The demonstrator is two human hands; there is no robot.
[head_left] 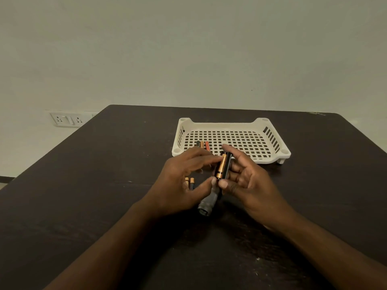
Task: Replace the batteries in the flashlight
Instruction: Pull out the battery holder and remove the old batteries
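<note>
Above table (pixel 83 206), right hand (pixel 249 183) gripping battery holder (pixel 224 167)

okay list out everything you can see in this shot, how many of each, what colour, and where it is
battery holder: one, black, with a copper-and-black battery seated in it, held above the table between both hands
loose batteries: two, copper-topped, on the table beside the left hand
batteries in tray: three, black, copper and orange, near-left corner of the tray
tray: one, white, perforated, far side of the table
flashlight body: one, grey, lying on the table under the hands
table: one, dark brown
wall socket: one, white, left wall
left hand: fingertips on the battery
right hand: grips the holder
</note>
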